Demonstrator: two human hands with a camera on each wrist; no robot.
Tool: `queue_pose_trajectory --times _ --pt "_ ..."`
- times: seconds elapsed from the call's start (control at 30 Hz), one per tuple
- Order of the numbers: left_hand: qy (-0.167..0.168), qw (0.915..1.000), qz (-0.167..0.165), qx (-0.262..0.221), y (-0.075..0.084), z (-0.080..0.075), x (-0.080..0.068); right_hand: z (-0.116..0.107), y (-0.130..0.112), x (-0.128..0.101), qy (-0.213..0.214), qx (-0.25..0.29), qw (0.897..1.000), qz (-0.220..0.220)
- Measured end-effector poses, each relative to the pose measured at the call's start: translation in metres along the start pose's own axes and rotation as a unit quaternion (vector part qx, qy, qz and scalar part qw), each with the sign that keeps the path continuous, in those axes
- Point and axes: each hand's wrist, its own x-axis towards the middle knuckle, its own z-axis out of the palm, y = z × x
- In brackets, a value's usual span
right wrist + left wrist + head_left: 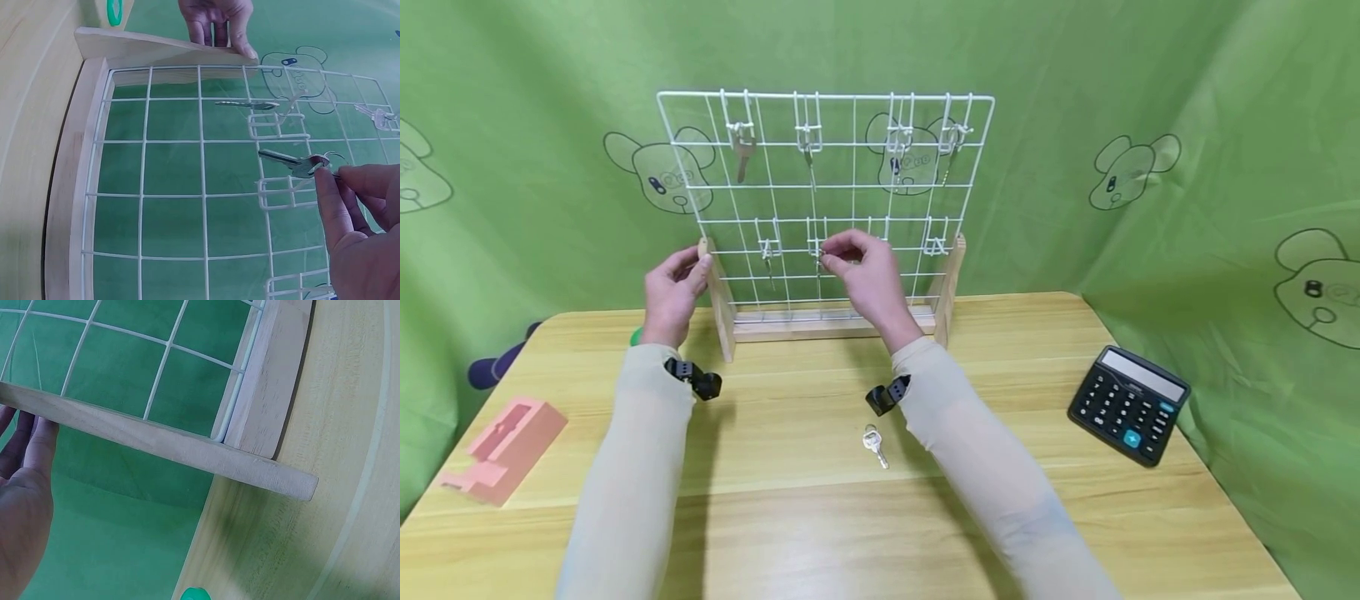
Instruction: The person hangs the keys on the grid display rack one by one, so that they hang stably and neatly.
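A white wire grid rack [853, 185] stands upright in a wooden base, with keys on several of its hooks. My right hand [872, 275] pinches a key [300, 164] on a ring between thumb and fingertips, right at a lower-row hook [287, 194]. The key's blade points down the grid. With my left hand [672, 292] I grip the top of the rack's left wooden side post [156, 437], thumb and fingers on either side of it. Beside the pinched key, another key [247, 105] hangs from the neighbouring lower hook.
A loose key [874, 446] lies on the wooden table [790, 533] in front of the rack. To the right sits a black calculator [1129, 406], to the left a pink holder-like block [523, 442]. Green cloth [1037, 108] hangs behind the rack. A small green thing [195, 594] lies near the left wrist.
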Motion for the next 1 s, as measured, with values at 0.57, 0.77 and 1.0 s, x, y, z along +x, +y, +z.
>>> queue_pose_trajectory --times 0.57,0.77,1.0 --pt "0.001 0.9999 -0.005 0.011 0.001 0.0 0.0 0.004 0.006 0.002 0.017 -0.049 0.998 0.03" --pt "0.0 0.9998 -0.007 0.018 0.001 0.0 0.0 0.004 0.006 -0.004 0.016 -0.053 0.998 0.025" --pt "-0.002 0.9999 -0.008 0.014 0.001 0.001 -0.001 0.003 0.013 -0.012 0.007 -0.066 0.998 0.015"
